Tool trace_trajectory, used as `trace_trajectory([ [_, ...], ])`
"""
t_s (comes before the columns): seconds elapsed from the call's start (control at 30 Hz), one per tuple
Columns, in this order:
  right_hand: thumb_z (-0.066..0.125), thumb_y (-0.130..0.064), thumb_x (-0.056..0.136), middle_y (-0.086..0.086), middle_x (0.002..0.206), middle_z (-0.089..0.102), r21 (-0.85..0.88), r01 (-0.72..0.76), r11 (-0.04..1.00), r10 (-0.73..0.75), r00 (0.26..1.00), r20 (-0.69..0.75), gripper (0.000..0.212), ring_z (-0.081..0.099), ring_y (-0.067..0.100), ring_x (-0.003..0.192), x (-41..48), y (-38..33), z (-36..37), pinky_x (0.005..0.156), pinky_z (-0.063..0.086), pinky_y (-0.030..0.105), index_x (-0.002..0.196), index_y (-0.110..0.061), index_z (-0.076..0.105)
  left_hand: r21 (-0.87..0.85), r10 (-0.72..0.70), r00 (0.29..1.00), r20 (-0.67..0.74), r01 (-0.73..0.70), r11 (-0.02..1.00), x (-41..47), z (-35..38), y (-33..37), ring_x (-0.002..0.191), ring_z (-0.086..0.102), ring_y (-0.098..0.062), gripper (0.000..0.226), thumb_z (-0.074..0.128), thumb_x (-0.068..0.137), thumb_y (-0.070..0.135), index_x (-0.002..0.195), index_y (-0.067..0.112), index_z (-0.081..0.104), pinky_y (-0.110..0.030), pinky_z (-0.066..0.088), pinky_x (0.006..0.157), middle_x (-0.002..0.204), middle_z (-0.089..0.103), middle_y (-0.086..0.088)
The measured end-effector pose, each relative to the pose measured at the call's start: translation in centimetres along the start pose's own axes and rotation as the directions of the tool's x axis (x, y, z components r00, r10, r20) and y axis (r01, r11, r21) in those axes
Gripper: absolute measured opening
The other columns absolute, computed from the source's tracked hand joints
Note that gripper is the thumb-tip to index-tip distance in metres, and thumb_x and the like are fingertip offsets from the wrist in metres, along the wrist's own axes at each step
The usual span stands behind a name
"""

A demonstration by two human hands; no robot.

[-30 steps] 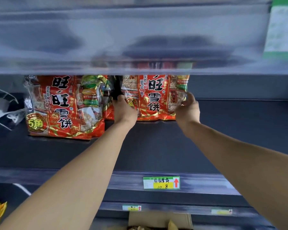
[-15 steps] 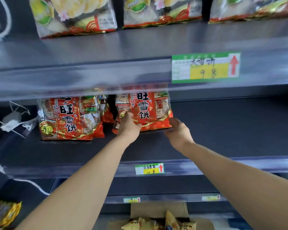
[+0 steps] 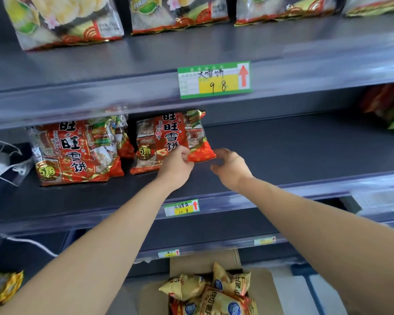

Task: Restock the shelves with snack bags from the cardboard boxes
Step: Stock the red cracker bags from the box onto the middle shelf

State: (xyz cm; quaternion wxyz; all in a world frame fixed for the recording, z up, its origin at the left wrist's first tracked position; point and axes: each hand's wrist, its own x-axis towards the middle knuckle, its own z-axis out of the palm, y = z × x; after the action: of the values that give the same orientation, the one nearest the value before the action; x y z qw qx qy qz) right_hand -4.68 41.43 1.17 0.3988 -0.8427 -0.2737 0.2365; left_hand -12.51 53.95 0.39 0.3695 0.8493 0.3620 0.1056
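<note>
Pinches the lower front edge of a red snack bag (image 3: 168,137) with the left hand (image 3: 176,165), thumb and curled fingers closed on the foil. Holds the right hand (image 3: 231,165) just beside that bag's lower right corner, fingers loosely curled and gripping nothing; cannot tell whether the fingertips brush the foil. Has the red snack bag on the dark middle shelf (image 3: 293,151), printed face outward, its top hidden behind the front rail of the upper shelf (image 3: 146,57). Just to its left, a second red bag (image 3: 75,151) of the same print, also face outward on the same shelf, with a narrow dark gap between the two. Far to the right on that level, some blurred colourful packs (image 3: 389,105). Along the upper shelf, a row of pale bags (image 3: 64,19) with green and red print, and on its front rail a green-bordered price tag (image 3: 214,80) with a red arrow. On the middle shelf's front rail, a smaller price tag (image 3: 182,208), between the two forearms. Down below, an open cardboard box (image 3: 205,260) with yellow snack bags (image 3: 214,292) heaped in it, well apart from both hands. At the lower left edge, one more yellow bag (image 3: 2,287), partly cut off. At the left end of the middle shelf, a white cord (image 3: 0,164) in a loose tangle.
</note>
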Motion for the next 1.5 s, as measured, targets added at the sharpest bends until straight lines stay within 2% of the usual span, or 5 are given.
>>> trace_trajectory([
  [0.37,0.051,-0.015,0.096,0.006,0.135,0.053,-0.092,-0.120,0.988,0.102,0.979,-0.178,0.048,0.057,0.025,0.112,-6.5,6.4,-11.1,0.083,0.046,0.026,0.142,-0.017,0.040,-0.046,0.262,0.931,0.254,-0.259,0.965,-4.6,7.8,10.8,0.094,0.056,-0.017,0.028,0.059,0.089,0.008,0.117,0.011,0.058,-0.025,0.046,0.078,0.112,0.059,-0.004],
  [0.7,0.057,-0.008,0.085,0.010,0.125,0.062,-0.029,-0.505,0.863,0.433,0.767,-0.473,0.040,0.057,0.026,0.117,-19.6,23.9,-27.2,0.098,0.042,0.030,0.125,-0.009,0.059,-0.138,0.426,0.667,0.611,-0.441,0.887,-15.6,25.1,24.2,0.106,0.056,-0.024,0.025,0.057,0.091,0.012,0.115,0.008,0.058,-0.030,0.043,0.086,0.116,0.059,-0.007],
  [0.97,0.053,-0.013,0.090,0.013,0.113,0.067,-0.140,-0.674,0.726,0.586,0.712,-0.386,0.024,0.061,0.028,0.104,-24.5,35.8,-34.1,0.081,0.047,0.029,0.106,-0.001,0.067,-0.033,0.250,0.620,0.744,-0.340,0.940,-21.4,39.2,28.4,0.082,0.050,-0.011,0.021,0.058,0.090,0.015,0.111,0.013,0.057,-0.003,0.039,0.063,0.105,0.056,0.001],
  [1.3,0.046,-0.007,0.093,0.000,0.071,0.045,-0.165,-0.798,0.580,0.782,0.602,-0.160,0.031,0.050,0.021,0.079,-23.1,48.3,-37.2,0.059,0.041,0.024,0.062,-0.012,0.041,0.168,-0.066,0.632,0.772,-0.102,0.981,-22.5,52.0,28.3,0.098,0.049,-0.022,0.019,0.062,0.089,0.017,0.104,0.014,0.050,-0.027,0.038,0.082,0.104,0.047,-0.003],
  [1.5,0.048,-0.006,0.095,0.020,0.130,0.055,-0.198,-0.824,0.531,0.844,0.536,0.028,0.036,0.051,0.024,0.103,-22.4,53.8,-39.2,0.091,0.041,0.033,0.129,0.003,0.052,0.292,-0.224,0.631,0.743,-0.004,0.956,-23.2,58.7,28.1,0.111,0.057,-0.030,0.063,0.063,0.088,0.023,0.140,0.005,0.032,-0.033,0.049,0.084,0.128,0.054,-0.013],
])
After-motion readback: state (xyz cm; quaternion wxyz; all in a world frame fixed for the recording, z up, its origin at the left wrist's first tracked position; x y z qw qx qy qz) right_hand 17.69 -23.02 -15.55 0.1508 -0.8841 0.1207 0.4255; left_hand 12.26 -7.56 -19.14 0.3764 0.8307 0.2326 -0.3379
